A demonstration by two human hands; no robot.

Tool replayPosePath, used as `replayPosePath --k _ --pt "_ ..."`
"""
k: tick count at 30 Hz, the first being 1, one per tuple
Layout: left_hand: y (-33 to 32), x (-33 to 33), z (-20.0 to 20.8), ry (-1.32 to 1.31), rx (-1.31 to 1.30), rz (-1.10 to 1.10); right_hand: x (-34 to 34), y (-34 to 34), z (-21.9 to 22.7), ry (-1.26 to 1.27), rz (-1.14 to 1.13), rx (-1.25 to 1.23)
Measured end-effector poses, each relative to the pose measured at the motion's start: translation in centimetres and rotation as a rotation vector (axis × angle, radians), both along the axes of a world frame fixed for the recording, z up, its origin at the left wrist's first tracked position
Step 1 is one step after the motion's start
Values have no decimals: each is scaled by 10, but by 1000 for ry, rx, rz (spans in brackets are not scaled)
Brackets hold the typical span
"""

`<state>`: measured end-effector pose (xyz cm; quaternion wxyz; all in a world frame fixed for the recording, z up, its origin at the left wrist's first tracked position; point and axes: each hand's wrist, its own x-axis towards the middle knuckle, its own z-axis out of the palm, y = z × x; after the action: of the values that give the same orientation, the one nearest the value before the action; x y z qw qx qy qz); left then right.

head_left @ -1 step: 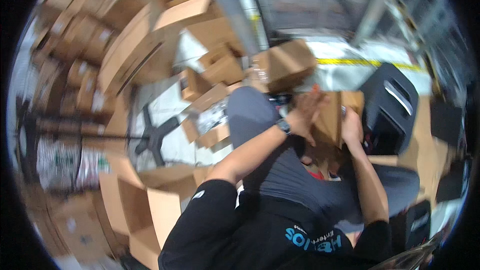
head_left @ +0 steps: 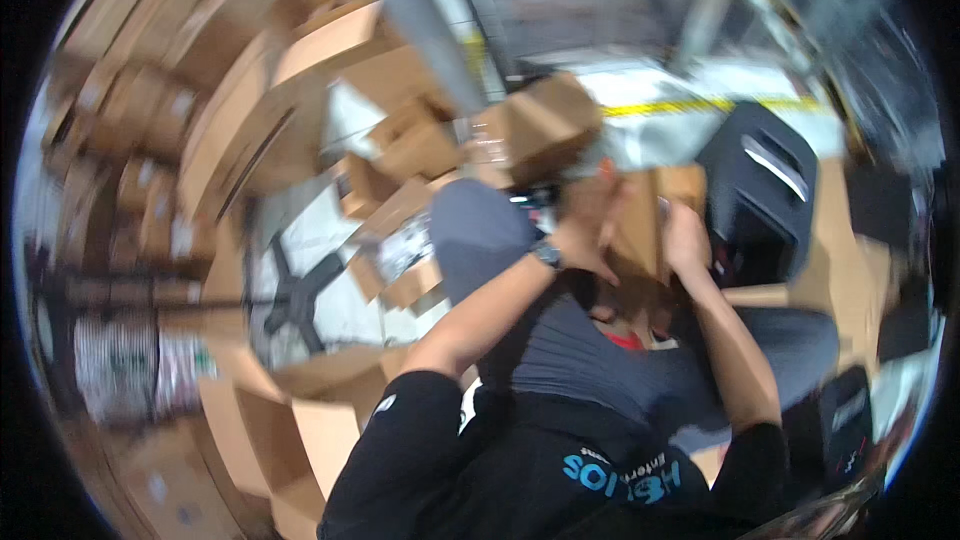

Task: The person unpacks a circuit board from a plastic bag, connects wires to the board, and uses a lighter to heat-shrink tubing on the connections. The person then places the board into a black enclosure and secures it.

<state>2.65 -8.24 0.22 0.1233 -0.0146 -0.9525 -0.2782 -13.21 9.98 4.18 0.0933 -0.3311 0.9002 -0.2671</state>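
A brown cardboard box (head_left: pixel 640 225) stands upright between my crossed legs, with my two hands at it. My left hand (head_left: pixel 588 220) lies against its left side, fingers stretched out and apart, a watch on the wrist. My right hand (head_left: pixel 686 243) is closed at the box's right side. A small pale spot shows at its fingertips, too blurred to name. Just right of the box is a black, rounded case-like thing (head_left: pixel 765 190) with a silvery strip. Behind my left hand a taped brown carton (head_left: pixel 545 125) sits on the floor.
Small opened cartons (head_left: pixel 415 145) lie to the left, near a black star-shaped stand base (head_left: pixel 295 300). A large open box (head_left: pixel 270 420) is at the lower left. Stacked cartons (head_left: pixel 130 110) line the far left. A grey post (head_left: pixel 415 25) rises ahead, beside yellow floor tape (head_left: pixel 700 107).
The whole view has shifted, so most things appear farther left and slightly higher. My hands stay at the cardboard box, the left one still spread.
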Motion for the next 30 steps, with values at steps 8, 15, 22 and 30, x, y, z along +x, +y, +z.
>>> replayPosePath --k 8,15,22,30 --pt "12 -5 12 13 -48 39 16 -11 31 -133 63 5" --pt "11 -22 26 82 -118 119 -6 -9 52 -30 135 -88" --pt "2 -21 16 156 -65 142 -31 -13 28 -51 267 80" --pt "4 -16 13 120 -62 199 -41 -15 55 -123 289 -82"
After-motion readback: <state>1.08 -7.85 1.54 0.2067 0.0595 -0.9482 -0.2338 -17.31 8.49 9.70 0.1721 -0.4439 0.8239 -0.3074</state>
